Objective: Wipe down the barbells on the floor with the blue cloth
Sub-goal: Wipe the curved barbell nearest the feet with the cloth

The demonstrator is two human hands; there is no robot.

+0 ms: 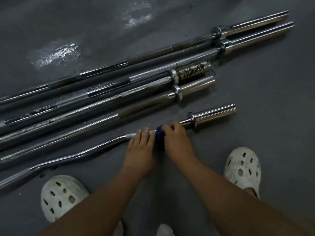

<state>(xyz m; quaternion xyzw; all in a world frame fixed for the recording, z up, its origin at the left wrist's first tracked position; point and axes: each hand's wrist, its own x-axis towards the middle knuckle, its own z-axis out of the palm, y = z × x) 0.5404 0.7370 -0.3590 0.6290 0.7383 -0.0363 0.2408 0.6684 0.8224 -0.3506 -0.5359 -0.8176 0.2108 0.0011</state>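
Note:
Several barbells lie side by side on the dark floor, slanting from lower left to upper right. Nearest me is a curved chrome bar (81, 153) with a ribbed sleeve (214, 114) at its right end. My right hand (175, 138) grips the blue cloth (159, 138) wrapped round this bar's shaft, just left of the collar. Beside the cloth, my left hand (140, 149) rests on the same shaft with fingers laid over it. The straight bars (105, 97) lie farther off, one with a rust-speckled sleeve (192, 69).
Two white perforated clogs stand on the floor, one at lower left (59, 198) and one at right (242, 166). Pale glare patches (56, 54) mark the grey floor beyond the bars. Two long chrome sleeves (255, 29) reach the upper right corner.

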